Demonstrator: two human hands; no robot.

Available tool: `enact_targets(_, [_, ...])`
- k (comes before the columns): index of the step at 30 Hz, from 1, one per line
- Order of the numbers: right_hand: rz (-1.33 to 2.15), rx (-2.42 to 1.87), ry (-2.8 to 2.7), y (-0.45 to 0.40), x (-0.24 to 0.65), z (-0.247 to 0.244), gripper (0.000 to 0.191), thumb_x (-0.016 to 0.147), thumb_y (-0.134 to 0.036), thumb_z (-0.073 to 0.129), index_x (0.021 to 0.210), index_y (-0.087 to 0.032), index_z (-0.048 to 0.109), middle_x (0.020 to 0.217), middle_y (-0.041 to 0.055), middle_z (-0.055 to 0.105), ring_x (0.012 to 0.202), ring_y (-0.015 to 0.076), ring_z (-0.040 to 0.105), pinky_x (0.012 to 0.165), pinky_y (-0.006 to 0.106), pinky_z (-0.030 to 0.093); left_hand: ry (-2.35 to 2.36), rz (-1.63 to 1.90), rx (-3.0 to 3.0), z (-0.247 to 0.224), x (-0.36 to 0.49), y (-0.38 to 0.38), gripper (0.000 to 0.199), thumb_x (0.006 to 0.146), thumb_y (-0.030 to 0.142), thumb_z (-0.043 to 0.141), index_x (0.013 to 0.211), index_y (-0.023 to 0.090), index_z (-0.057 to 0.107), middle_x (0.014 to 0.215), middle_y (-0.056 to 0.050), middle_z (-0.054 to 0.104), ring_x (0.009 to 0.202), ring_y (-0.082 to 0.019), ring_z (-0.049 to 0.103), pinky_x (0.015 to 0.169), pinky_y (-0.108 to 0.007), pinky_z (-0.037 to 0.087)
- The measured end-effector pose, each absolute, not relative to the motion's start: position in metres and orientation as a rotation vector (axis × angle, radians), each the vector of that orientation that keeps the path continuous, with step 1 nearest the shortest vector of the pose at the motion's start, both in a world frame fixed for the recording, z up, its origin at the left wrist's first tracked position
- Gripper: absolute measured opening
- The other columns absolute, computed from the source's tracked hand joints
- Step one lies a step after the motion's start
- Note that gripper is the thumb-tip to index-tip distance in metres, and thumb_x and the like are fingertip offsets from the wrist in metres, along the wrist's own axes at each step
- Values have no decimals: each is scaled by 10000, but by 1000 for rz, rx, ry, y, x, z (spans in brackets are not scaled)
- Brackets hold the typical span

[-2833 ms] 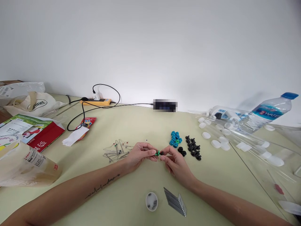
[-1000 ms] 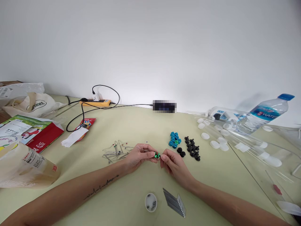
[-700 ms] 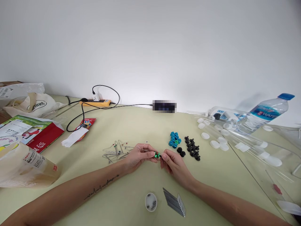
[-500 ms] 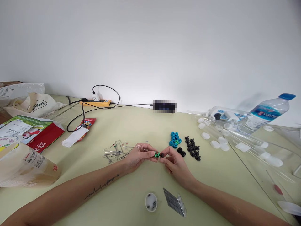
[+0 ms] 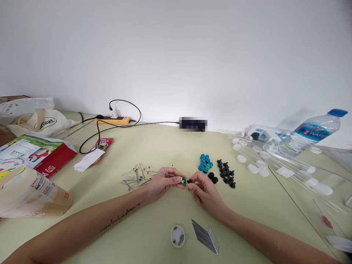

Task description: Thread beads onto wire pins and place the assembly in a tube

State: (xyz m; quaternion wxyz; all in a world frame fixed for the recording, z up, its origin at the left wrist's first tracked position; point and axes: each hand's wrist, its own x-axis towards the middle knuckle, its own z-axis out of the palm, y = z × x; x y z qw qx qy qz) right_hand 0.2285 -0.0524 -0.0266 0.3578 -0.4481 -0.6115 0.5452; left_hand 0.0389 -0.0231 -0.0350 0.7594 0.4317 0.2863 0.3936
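Between the fingertips of my left hand [image 5: 166, 183] is a small green knob [image 5: 184, 180]; a thin metal rod [image 5: 166, 171] runs back over that hand's fingers. My right hand [image 5: 205, 192] pinches a small black piece [image 5: 189, 180] against the knob's right side. Fingers cover much of both parts, so I cannot tell whether they are joined. Left of my hands lies a loose heap of thin bent rods [image 5: 135, 178] with small coloured ends. To the right are blue knobs [image 5: 204, 161], a few round black knobs [image 5: 213, 178] and several black stemmed pieces [image 5: 227, 175].
Near the front stand a white cup [image 5: 172, 238] with tiny metal bits and a row of bent metal rods [image 5: 205, 236]. Clear tubes [image 5: 291, 167], white caps [image 5: 241, 158] and a water bottle [image 5: 313, 130] occupy the right. A drink cup [image 5: 52, 198] and orange power strip [image 5: 121, 120] are left.
Both hands keep nearly the same hold on the green knob and black piece. The whole view has shifted very slightly.
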Motion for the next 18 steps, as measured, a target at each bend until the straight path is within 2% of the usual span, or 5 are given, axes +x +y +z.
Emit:
enact_targets(2, [1406,-1158,-1554,-52,229,-27,214,835,-385,581,816,-210,461,655,-49,487,467,72,375,408,199,262,631,862,935,-35,39,-23,190,701,221,739,823,91,675,761,-56,670,653,-110,638,673,-211,489])
enact_targets(7, [1384,-1158,-1630,-53,229,-26,290,902,-419,461,723,-191,461,624,-30,498,463,75,366,430,212,279,634,857,922,-34,40,-24,215,684,245,753,818,95,677,773,-62,678,653,-121,644,674,-225,491])
enact_targets(10, [1401,-1165,-1570,-53,228,-26,207,845,-385,565,819,-212,454,725,-31,506,479,70,375,410,201,274,645,859,916,-34,40,-23,230,674,250,762,819,93,678,770,-68,687,644,-116,641,679,-225,489])
enact_targets(14, [1396,-1152,-1549,-53,227,-28,218,813,-363,611,852,-222,451,827,-20,520,503,60,391,419,193,303,653,864,865,-33,40,-23,242,672,258,763,825,92,675,771,-69,692,647,-110,637,696,-227,489])
enact_targets(18, [1366,-1180,-1573,-53,229,-29,230,889,-449,481,879,-219,478,629,-47,472,470,81,388,417,201,298,656,887,831,-33,39,-22,253,684,268,756,833,84,667,789,-79,693,672,-103,636,722,-212,488])
